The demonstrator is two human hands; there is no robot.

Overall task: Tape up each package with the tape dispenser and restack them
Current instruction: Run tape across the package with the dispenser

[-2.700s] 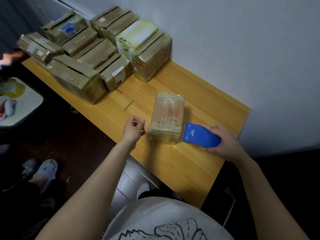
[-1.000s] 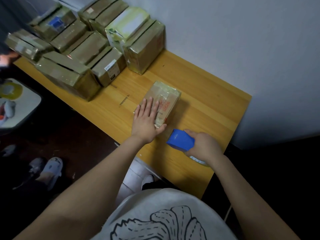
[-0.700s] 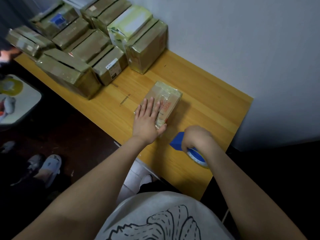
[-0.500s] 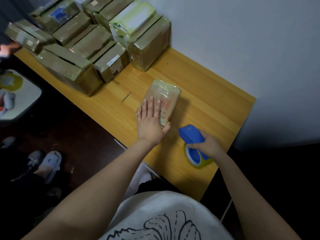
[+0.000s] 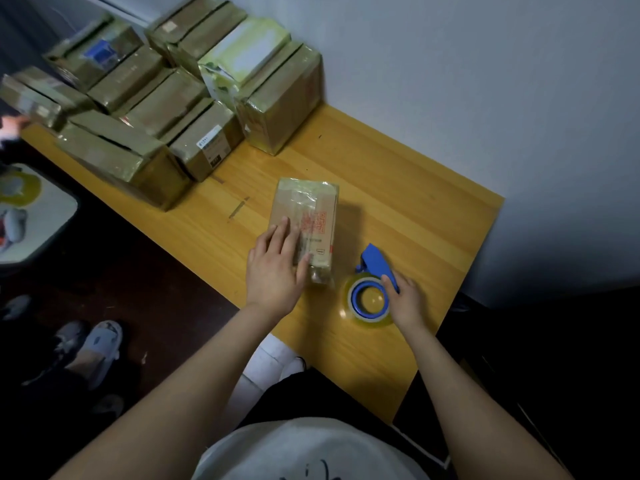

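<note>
Left hand [image 5: 273,268] flat, palm down, fingers spread a little, pressed on the near end of a small taped package [image 5: 306,223]. Right hand [image 5: 405,299] loosely curled around the right side of the tape dispenser [image 5: 372,289], fingertips on the blue handle, not clenched. Dispenser lying on its side on the counter [image 5: 415,209], roll of clear yellowish tape with a blue core facing up, blue blade end pointing away toward the far side. Dispenser just right of the package, apart from it, a strip of bare wood between.

Package lengthwise, near to far, glossy tape over brown cardboard, red printing along its right half, small label at the near right corner. Near end slightly crumpled under clear film.

Farther off, to the far left, a cluster of taped packages [image 5: 162,109] set tight together against the wall, most brown under shiny tape, one pale with a white top [image 5: 242,53], one with a blue patch [image 5: 100,51]. Largest box [image 5: 121,157] at the near left edge of the cluster, by the counter's edge. Two short dark marks on the wood between cluster and lone package.

Below the counter, dark floor, a foot in a light slipper [image 5: 100,344] at the left. Grey shirt [image 5: 304,452] at the near edge of the view.
</note>
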